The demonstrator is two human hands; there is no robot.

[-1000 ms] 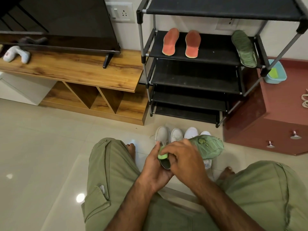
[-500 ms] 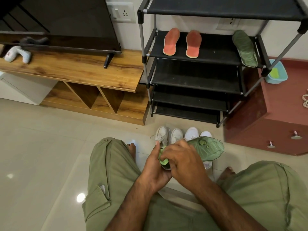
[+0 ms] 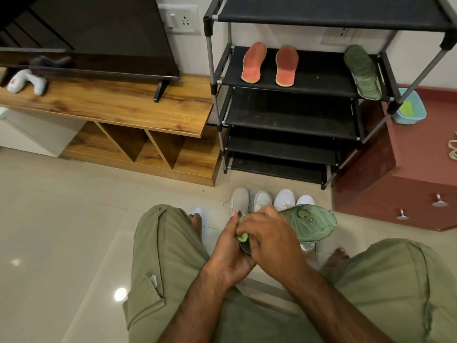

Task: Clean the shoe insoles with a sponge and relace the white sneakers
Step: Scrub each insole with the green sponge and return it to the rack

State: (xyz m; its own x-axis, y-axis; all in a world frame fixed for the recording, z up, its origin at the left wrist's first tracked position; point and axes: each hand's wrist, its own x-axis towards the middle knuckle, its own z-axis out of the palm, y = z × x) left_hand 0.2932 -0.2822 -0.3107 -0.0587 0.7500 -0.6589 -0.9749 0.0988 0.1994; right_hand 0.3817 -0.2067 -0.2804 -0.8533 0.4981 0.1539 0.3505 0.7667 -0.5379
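Observation:
I sit with a wet green insole [image 3: 311, 222] held over my lap, its toe end pointing right. My left hand [image 3: 228, 248] grips the heel end from below. My right hand [image 3: 270, 240] curls over a small green sponge [image 3: 243, 236] and presses it on the insole's heel end. Several white sneakers [image 3: 284, 200] stand on the floor just beyond my hands, partly hidden by them. A second green insole [image 3: 362, 71] and two orange insoles [image 3: 269, 64] lie on the black shoe rack [image 3: 291, 115].
White laces [image 3: 453, 149] lie on the red cabinet [image 3: 405, 184] at the right, beside a blue tub [image 3: 409, 107] holding something green. A wooden TV unit [image 3: 123, 107] with a TV and a white controller [image 3: 26, 81] fills the left. My bare feet rest on tiled floor [image 3: 61, 231].
My right hand has rubbed the sponge a short way along the insole's heel end. Both hands keep their hold and the insole stays in place.

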